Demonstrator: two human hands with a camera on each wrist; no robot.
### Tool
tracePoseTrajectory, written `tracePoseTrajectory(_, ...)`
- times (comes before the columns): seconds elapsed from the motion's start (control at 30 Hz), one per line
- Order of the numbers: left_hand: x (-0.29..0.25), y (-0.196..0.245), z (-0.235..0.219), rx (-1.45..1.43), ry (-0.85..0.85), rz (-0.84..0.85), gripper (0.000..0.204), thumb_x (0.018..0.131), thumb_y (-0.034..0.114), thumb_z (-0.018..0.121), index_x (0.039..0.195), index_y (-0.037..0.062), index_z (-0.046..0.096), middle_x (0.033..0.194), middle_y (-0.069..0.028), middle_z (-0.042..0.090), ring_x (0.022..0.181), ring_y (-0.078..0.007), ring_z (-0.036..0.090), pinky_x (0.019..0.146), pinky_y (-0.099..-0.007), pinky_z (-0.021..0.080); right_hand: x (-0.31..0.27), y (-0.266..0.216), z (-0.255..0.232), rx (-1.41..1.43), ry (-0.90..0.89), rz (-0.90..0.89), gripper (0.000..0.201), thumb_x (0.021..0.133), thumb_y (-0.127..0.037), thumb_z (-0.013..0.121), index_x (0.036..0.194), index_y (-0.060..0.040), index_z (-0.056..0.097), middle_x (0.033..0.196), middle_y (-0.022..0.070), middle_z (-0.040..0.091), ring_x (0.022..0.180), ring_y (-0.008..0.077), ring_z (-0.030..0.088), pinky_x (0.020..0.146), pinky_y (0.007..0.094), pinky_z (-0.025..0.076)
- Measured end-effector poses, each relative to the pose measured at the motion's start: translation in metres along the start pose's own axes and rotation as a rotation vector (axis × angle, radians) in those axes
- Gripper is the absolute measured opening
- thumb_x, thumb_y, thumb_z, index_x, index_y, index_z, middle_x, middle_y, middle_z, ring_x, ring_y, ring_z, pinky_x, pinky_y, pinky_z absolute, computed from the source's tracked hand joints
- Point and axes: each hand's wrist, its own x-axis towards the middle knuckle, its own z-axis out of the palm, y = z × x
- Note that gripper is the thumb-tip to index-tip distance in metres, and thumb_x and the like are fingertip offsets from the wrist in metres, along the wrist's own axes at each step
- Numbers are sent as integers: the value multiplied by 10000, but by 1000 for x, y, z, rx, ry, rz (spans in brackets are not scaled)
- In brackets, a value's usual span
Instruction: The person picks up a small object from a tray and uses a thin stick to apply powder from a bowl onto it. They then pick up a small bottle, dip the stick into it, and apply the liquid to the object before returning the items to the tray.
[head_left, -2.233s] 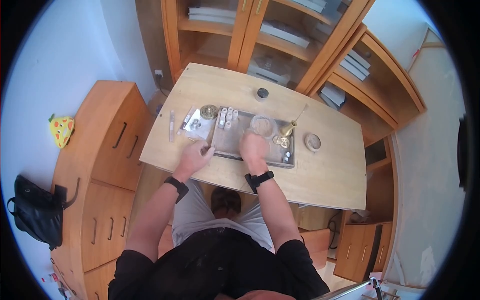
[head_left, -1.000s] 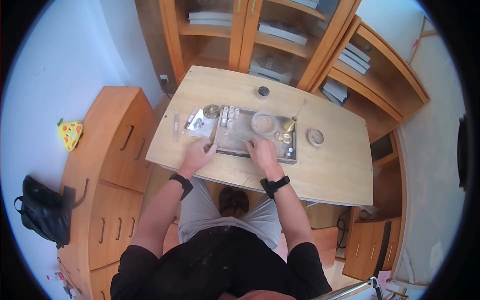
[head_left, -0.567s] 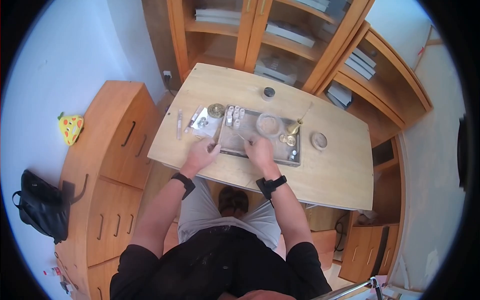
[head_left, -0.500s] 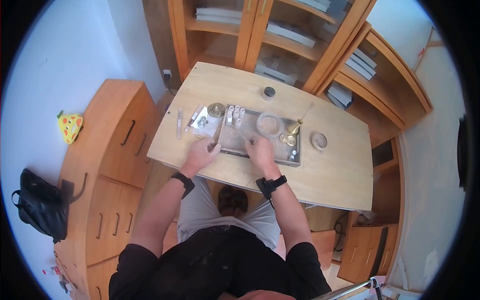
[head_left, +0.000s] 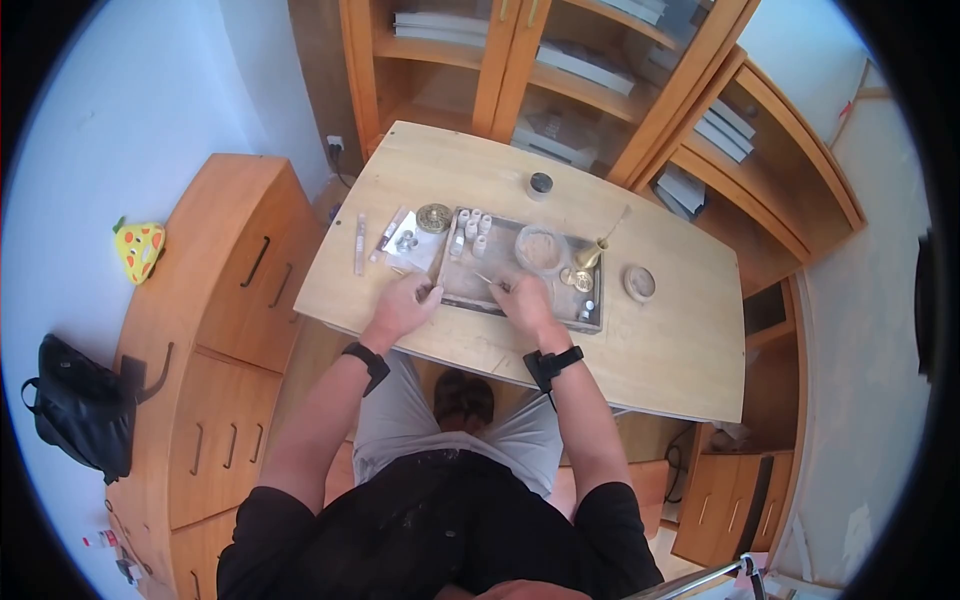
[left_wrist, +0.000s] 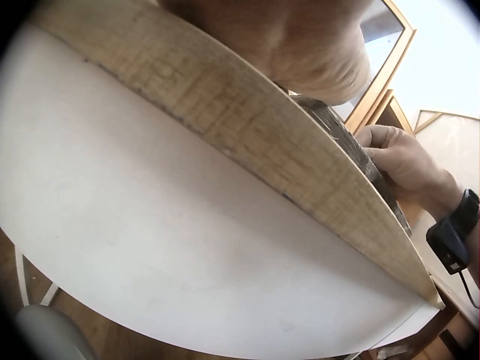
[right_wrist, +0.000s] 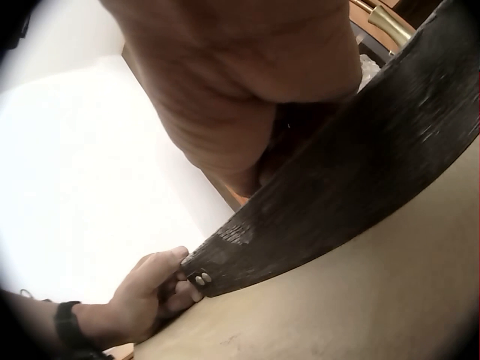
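Note:
In the head view, a shallow dark-rimmed tray (head_left: 470,302) lies on the table. The left hand (head_left: 402,308) is at its front left corner; in the right wrist view the thumb and curled fingers of that hand (right_wrist: 154,292) pinch the corner. Over the tray's front part, the right hand (head_left: 526,305) holds a thin stick (head_left: 484,278) that points left and away from the body. Small pale bottles (head_left: 481,243) stand in the back left of the tray. A round bowl of pale powder (head_left: 541,249) sits beyond the right hand. The right fingertips are largely hidden in the right wrist view.
Right in the tray stand a brass vase (head_left: 592,254) and brass discs (head_left: 583,281). A round container (head_left: 638,282) is to its right, a dark-lidded jar (head_left: 541,184) behind. Left lie a white sheet (head_left: 409,256), an ornate brass piece (head_left: 434,217) and a clear tube (head_left: 360,243).
The right hand has drawn back slightly from the bowl toward the tray's front, and the stick now shows beyond its fingers. The left hand stays at the corner. The head view has shifted a little.

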Motion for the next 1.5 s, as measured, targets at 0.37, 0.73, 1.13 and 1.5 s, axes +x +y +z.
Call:
tracePoseTrajectory(0.37, 0, 4, -2, 12, -11, -20, 257, 878, 239, 763, 831, 2, 675, 745, -173, 688, 669, -325, 685, 645, -403, 548, -6, 15, -22, 14, -98, -206, 73, 875, -109, 733, 935, -74, 756, 890, 199, 677, 901, 389, 664, 808, 459, 532)
tracePoseTrajectory(0.73, 0, 9, -4, 20, -13, -23, 246, 878, 229, 765, 835, 2, 680, 725, -168, 683, 648, -308, 682, 634, -395, 547, -9, 29, -23, 310, -109, -72, 98, 914, -110, 742, 944, -18, 748, 827, 116, 713, 772, 209, 655, 744, 335, 522)
tracePoseTrajectory(1.13, 0, 6, 0, 43, -7, 12, 204, 899, 189, 748, 872, 1, 673, 691, -105, 657, 600, -188, 614, 594, -339, 501, -40, 57, -40, 524, 117, 192, 130, 948, -129, 729, 936, -2, 750, 741, 3, 673, 685, 70, 587, 627, 265, 483)
tracePoseTrajectory(1.5, -1, 3, 1, 21, 16, 21, 232, 886, 209, 766, 822, 8, 671, 669, -121, 651, 581, -219, 628, 579, -349, 504, -49, 55, -62, 409, 181, 174, 166, 931, -150, 733, 948, 15, 745, 729, 66, 697, 638, 132, 614, 612, 302, 496)
